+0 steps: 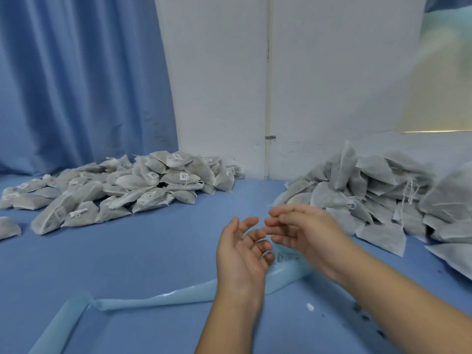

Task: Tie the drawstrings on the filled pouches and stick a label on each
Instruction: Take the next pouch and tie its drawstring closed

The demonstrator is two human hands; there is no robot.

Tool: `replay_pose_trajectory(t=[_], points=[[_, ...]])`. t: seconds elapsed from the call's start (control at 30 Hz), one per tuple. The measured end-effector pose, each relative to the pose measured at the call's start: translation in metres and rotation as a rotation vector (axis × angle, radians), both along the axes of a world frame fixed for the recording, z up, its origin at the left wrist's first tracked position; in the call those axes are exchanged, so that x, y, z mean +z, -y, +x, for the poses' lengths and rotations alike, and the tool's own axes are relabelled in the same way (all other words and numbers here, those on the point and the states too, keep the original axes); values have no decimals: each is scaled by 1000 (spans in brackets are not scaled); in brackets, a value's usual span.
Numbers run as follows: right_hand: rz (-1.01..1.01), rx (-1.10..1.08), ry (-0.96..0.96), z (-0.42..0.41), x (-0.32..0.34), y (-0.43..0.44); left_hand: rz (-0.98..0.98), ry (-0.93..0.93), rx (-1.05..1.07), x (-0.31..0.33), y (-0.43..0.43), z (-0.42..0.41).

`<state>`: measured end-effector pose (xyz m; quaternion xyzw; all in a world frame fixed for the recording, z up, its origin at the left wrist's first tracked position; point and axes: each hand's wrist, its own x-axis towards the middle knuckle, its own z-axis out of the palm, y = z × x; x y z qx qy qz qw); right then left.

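Two heaps of grey filled pouches lie on the blue table [127,251]. The left heap [122,187] carries white labels. The right heap [370,198] shows loose white drawstrings and no labels. My left hand [242,251] is palm up at the centre with relaxed, slightly curled fingers. My right hand [304,231] hovers just right of it, fingertips meeting those of the left. Neither hand plainly holds anything, and motion blur hides any small item between the fingertips. A pale blue label backing strip [158,300] runs under the hands, with a few labels [281,256] showing behind the left fingers.
A blue curtain [76,85] hangs at the back left and a white wall [319,85] stands behind the heaps. One stray pouch [7,227] lies at the left edge. A white scrap [309,307] and dark crumbs [362,312] lie near my right forearm.
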<state>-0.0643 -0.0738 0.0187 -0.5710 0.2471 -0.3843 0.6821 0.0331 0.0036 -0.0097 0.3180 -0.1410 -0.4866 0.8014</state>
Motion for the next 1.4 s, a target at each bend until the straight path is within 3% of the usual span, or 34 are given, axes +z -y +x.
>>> replay_pose_trajectory(t=[0.17, 0.4, 0.53, 0.67, 0.83, 0.97, 1.07, 1.13, 1.2, 1.27, 1.4], points=[[-68, -129, -174, -78, -24, -3, 33, 226, -131, -9, 6, -19], [-635, -806, -924, -184, -52, 55, 21, 535, -233, -25, 9, -54], [-575, -936, -1311, -228, -61, 75, 50, 681, -290, -30, 11, -73], [-488, -976, -1409, -246, -59, 82, 71, 735, -296, -23, 17, -94], [-386, -943, -1284, -265, -59, 89, 173, 853, -187, -18, 29, -119], [-532, -879, -1006, -254, -50, 82, 170, 1140, 40, -33, 28, -129], [-564, -599, -738, -225, -37, 55, 11, 1584, 206, -37, 22, -126], [-508, -306, -564, -204, -31, 31, -48, 1741, 206, -38, 19, -122], [-468, -108, -473, -194, -29, 15, -42, 1809, 102, -37, 18, -122], [-454, -63, -422, -186, -31, 8, 19, 1864, -8, -39, 18, -118], [-223, -59, -356, -182, -30, 6, 89, 1962, 159, -36, 15, -107]])
